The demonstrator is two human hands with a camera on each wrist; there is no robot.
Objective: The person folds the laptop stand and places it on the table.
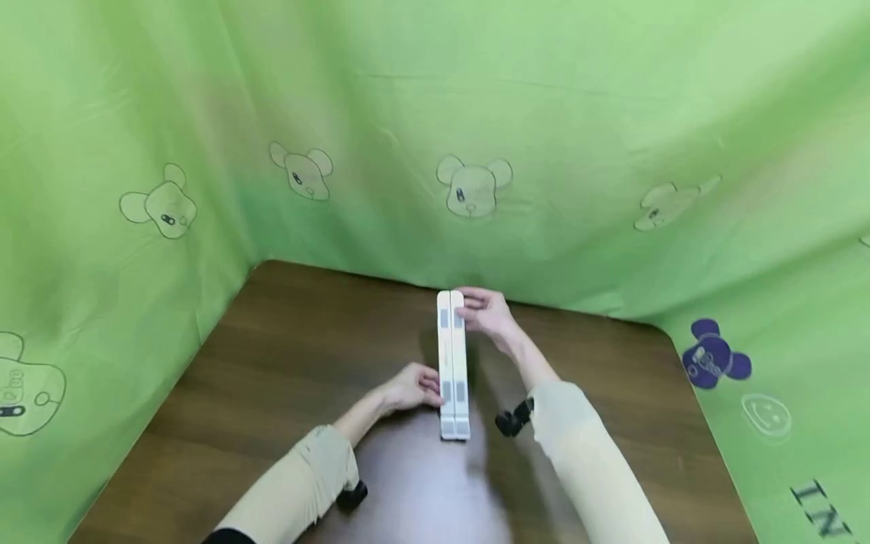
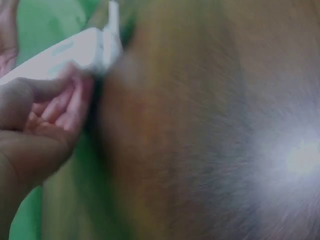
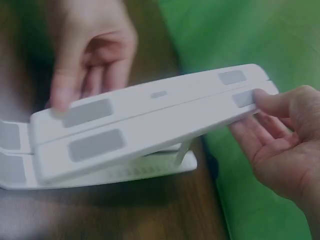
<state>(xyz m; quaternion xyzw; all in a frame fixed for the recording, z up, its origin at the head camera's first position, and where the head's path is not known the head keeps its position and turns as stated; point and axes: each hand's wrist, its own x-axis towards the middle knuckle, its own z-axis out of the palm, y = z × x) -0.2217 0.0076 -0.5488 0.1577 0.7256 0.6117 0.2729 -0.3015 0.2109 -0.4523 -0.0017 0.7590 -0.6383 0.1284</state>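
A white folding laptop stand [image 1: 449, 355], its two bars side by side, points away from me above the brown table. Grey pads [image 3: 96, 145] show on its upper face, and in the right wrist view a lower bar [image 3: 175, 162] with a row of notches angles out beneath, joined by a thin strut [image 3: 183, 151]. My left hand [image 1: 409, 387] pinches the near part at its left side, the thumb by a grey pad. At the far end my right hand [image 1: 485, 311] grips the stand, thumb on top and fingers underneath.
The brown wooden table [image 1: 306, 317] has rounded far corners. Green cloth [image 1: 381, 113] with printed bear heads hangs along its back and sides. A black wrist device [image 1: 514, 418] sits at the right cuff, another [image 1: 351, 496] at the left.
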